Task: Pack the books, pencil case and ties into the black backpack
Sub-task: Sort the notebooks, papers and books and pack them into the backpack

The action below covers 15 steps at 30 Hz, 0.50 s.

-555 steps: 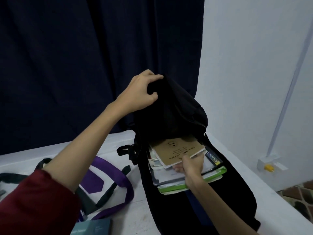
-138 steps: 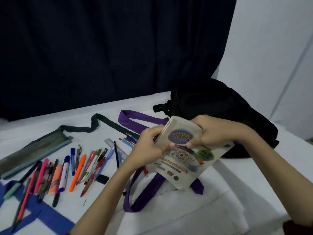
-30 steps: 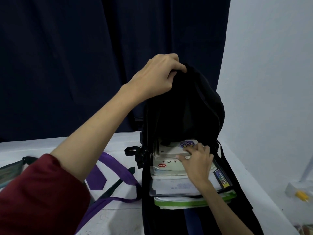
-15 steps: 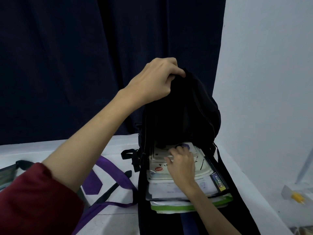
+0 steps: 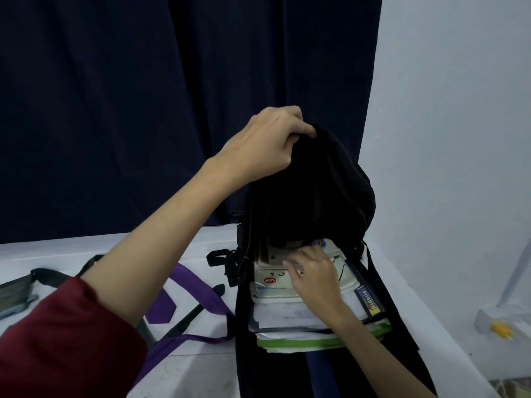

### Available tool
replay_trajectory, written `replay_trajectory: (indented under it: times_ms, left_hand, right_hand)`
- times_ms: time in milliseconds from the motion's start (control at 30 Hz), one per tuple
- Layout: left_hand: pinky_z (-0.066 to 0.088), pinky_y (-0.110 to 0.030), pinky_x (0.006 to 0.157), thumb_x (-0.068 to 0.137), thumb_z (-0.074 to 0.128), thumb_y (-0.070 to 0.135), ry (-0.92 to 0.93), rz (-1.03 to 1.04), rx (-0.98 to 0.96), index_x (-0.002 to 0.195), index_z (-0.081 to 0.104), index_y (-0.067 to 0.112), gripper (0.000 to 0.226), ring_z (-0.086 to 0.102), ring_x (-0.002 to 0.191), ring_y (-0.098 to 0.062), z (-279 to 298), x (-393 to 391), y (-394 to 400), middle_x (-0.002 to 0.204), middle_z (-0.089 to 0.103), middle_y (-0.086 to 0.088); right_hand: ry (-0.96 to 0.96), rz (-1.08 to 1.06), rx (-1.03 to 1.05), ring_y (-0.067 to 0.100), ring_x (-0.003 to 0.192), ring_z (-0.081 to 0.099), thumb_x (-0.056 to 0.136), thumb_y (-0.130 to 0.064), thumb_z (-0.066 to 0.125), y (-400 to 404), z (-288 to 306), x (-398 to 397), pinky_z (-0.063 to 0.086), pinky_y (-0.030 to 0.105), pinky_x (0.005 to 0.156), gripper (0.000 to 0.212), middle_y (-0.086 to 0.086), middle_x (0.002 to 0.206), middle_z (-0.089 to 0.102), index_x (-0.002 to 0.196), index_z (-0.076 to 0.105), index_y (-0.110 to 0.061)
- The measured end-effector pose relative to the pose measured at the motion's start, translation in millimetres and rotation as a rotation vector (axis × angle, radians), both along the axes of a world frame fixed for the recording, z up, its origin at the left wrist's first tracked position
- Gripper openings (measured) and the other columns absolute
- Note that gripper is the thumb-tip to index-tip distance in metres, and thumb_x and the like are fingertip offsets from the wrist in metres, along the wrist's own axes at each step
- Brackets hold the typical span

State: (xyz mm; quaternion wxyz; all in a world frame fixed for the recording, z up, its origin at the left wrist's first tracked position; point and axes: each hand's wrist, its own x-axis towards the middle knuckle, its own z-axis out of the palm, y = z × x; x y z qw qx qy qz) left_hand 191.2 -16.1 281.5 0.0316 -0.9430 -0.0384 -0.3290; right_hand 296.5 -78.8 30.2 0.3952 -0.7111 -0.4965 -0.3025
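Against a dark curtain [image 5: 143,96] and pale wall, I see the black backpack [image 5: 316,191] on the white table [image 5: 201,369]. My left hand [image 5: 264,145] grips its top flap, fingers curled round the fabric. My right hand [image 5: 313,274] rests on the books [image 5: 287,311] stacked in the opening, fingers loosely extended over the top cover. Purple tie [image 5: 186,282] lies just left

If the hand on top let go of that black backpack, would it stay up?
Probably not. The backpack looks soft; its top is bunched in the left hand. It would likely flop over the stacked books, which probably make it heavy.
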Motion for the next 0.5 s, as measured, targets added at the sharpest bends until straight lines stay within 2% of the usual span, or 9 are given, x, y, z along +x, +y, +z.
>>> replay_trajectory:
  times_ms: [67, 133, 167, 233, 300, 333, 433, 500]
  left_hand:
    - [0.035, -0.016, 0.074, 0.097, 0.044, 0.005, 0.003, -0.002, -0.013, 0.121, 0.064, 0.018, 0.035, 0.047, 0.084, -0.003, -3.7, -2.4, -1.7, 0.108, 0.058, 0.006]
    - [0.036, -0.017, 0.075, 0.096, 0.044, 0.005, 0.006, -0.01, -0.027, 0.12, 0.065, 0.019, 0.034, 0.047, 0.082, -0.002, -8.6, -7.3, -4.0, 0.106, 0.058, 0.007]
    - [0.036, -0.019, 0.076, 0.096, 0.045, 0.005, 0.006, -0.016, -0.036, 0.119, 0.066, 0.019, 0.034, 0.048, 0.079, -0.002, -11.9, -10.8, -5.7, 0.103, 0.057, 0.008]
    - [0.035, -0.018, 0.074, 0.095, 0.047, 0.005, 0.004, -0.05, -0.071, 0.115, 0.068, 0.02, 0.033, 0.049, 0.072, 0.0, -19.7, -19.6, -10.8, 0.1, 0.057, 0.011]
    - [0.033, -0.009, 0.069, 0.092, 0.052, 0.004, 0.014, -0.109, -0.141, 0.105, 0.072, 0.021, 0.03, 0.051, 0.069, 0.007, -28.7, -30.4, -19.2, 0.097, 0.06, 0.011]
    - [0.033, -0.006, 0.065, 0.091, 0.054, 0.002, 0.026, -0.137, -0.184, 0.099, 0.074, 0.021, 0.029, 0.051, 0.067, 0.011, -34.2, -36.5, -24.4, 0.095, 0.061, 0.011]
    - [0.033, -0.006, 0.061, 0.085, 0.06, -0.001, 0.053, -0.185, -0.308, 0.079, 0.072, 0.023, 0.027, 0.052, 0.061, 0.006, -60.0, -55.9, -38.7, 0.084, 0.063, 0.014]
    - [0.034, -0.012, 0.058, 0.082, 0.063, 0.002, 0.051, -0.197, -0.383, 0.074, 0.062, 0.029, 0.028, 0.049, 0.054, -0.003, -87.2, -69.4, -46.8, 0.076, 0.064, 0.015]
  right_hand:
    - [-0.099, -0.012, 0.225, 0.019, 0.066, 0.059, 0.083, -0.02, 0.063, -22.6, 21.0, -11.8, 0.047, 0.03, 0.065, 0.018, 0.0, 0.069, 0.066, 0.072, 0.072, -0.009]
    - [-0.164, -0.035, 0.473, 0.022, 0.064, 0.055, 0.083, -0.016, 0.067, -50.3, 48.9, -21.6, 0.041, 0.031, 0.063, 0.015, 0.004, 0.069, 0.064, 0.072, 0.067, -0.006]
    - [-0.173, -0.053, 0.564, 0.025, 0.067, 0.054, 0.082, -0.016, 0.07, -63.9, 62.6, -24.5, 0.04, 0.032, 0.066, 0.014, 0.007, 0.073, 0.062, 0.076, 0.064, -0.005]
    - [-0.134, -0.115, 0.642, 0.028, 0.082, 0.049, 0.078, -0.02, 0.074, -86.9, 88.0, -25.1, 0.036, 0.031, 0.08, 0.028, 0.012, 0.089, 0.057, 0.092, 0.054, -0.006]
    - [-0.055, -0.158, 0.524, 0.028, 0.098, 0.046, 0.076, -0.023, 0.073, -101.5, 105.8, -21.3, 0.032, 0.03, 0.088, 0.043, 0.017, 0.106, 0.056, 0.11, 0.052, -0.007]
    - [-0.013, -0.143, 0.42, 0.028, 0.101, 0.048, 0.075, -0.022, 0.07, -106.1, 109.9, -19.5, 0.032, 0.031, 0.089, 0.044, 0.015, 0.11, 0.058, 0.114, 0.055, -0.008]
    - [0.072, -0.034, 0.187, 0.026, 0.078, 0.063, 0.073, -0.012, 0.06, -121.7, 109.0, -18.8, 0.039, 0.037, 0.083, 0.029, 0.002, 0.091, 0.069, 0.101, 0.069, -0.009]
    - [0.121, 0.046, 0.112, 0.019, 0.068, 0.064, 0.068, -0.01, 0.058, -138.7, 101.4, -20.4, 0.047, 0.038, 0.079, 0.024, -0.007, 0.078, 0.066, 0.088, 0.072, -0.01]
